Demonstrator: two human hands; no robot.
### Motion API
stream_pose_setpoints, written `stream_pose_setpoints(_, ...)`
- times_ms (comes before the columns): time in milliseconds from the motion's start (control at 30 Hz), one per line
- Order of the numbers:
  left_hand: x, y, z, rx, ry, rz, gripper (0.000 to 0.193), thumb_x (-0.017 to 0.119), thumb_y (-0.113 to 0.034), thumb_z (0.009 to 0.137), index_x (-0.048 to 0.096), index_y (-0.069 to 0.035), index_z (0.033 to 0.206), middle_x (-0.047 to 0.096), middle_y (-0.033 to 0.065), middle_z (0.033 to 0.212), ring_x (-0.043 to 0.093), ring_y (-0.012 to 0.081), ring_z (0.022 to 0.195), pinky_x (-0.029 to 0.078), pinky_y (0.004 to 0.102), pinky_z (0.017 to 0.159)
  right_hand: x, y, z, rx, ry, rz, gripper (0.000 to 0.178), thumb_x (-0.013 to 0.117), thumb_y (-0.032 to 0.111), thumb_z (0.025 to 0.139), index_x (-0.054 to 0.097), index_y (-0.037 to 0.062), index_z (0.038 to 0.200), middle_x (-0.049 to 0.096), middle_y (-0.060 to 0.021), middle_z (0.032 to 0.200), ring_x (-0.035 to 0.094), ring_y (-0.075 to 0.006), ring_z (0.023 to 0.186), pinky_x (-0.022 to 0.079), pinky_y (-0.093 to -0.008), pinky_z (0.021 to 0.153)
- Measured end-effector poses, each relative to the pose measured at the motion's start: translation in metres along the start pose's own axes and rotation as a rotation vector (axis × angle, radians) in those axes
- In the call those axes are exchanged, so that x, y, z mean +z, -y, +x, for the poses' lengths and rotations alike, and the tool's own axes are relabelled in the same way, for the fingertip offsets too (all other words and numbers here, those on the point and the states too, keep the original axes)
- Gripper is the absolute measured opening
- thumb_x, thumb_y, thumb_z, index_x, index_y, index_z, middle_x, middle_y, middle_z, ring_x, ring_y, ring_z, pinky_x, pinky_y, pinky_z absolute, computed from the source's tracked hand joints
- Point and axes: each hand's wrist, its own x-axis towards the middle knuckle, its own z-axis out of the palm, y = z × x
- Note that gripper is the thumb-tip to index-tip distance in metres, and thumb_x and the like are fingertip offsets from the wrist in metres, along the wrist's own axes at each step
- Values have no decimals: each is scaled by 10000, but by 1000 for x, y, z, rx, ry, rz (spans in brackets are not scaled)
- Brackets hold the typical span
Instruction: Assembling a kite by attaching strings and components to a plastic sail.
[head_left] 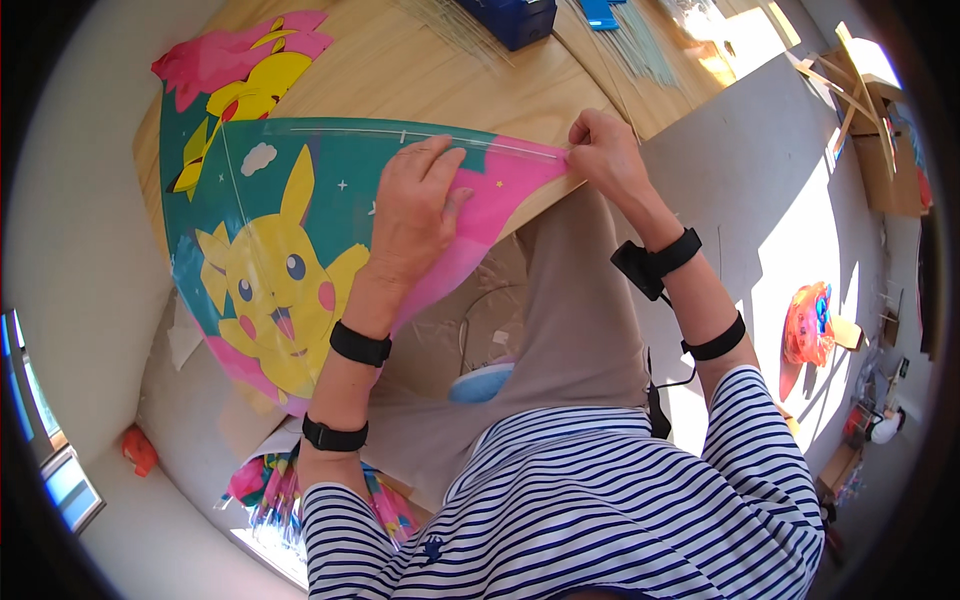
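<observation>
A kite (350, 190) of thin sheet, green and pink with a yellow long-eared cartoon figure, hangs partly over the table edge and my lap. A thin white rod (470, 146) runs along its upper edge toward the pink corner at the right. My right hand (608, 155) is closed in a pinch on that corner. My left hand (415, 210) rests on the sheet by the rod, thumb apart from the loosely bent fingers. Nothing shows gripped in it.
A wooden table (400, 70) spans the far side. On it lie another crumpled kite (265, 75), a dark blue bin (510, 20) and several thin rods (640, 50). Bundled colourful kites (275, 490) are low at left. An orange-red bag (808, 325) lies on the floor at right.
</observation>
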Motion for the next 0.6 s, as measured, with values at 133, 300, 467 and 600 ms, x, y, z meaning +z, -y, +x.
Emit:
stream_pose_setpoints(133,43,-39,14,-26,-32,-204,281,667,7,809,666,-17,1088,633,145,1147,577,339,1074,486,399,900,-3,-2,6,-18,41,25,139,582,51,694,646,12,812,672,-194,823,647,-352,806,506,-415,711)
stream_pose_setpoints(300,73,-58,35,-79,-104,-285,224,641,38,798,699,-42,999,634,121,971,582,319,959,488,401,823,-3,-10,11,-5,62,70,148,590,70,700,668,14,814,683,-196,848,659,-351,843,513,-414,739)
stream_pose_setpoints(467,95,-53,39,-140,-145,-313,172,647,35,776,714,-53,908,611,112,882,575,315,900,479,416,787,-4,-6,9,1,67,75,140,602,85,710,677,28,813,690,-190,861,663,-348,853,515,-409,750)
stream_pose_setpoints(600,100,-55,40,-165,-166,-286,113,684,-5,737,694,-62,834,596,117,872,568,334,885,469,447,770,-5,-11,12,17,88,79,160,602,84,705,690,32,828,698,-187,876,669,-340,868,517,-409,750)
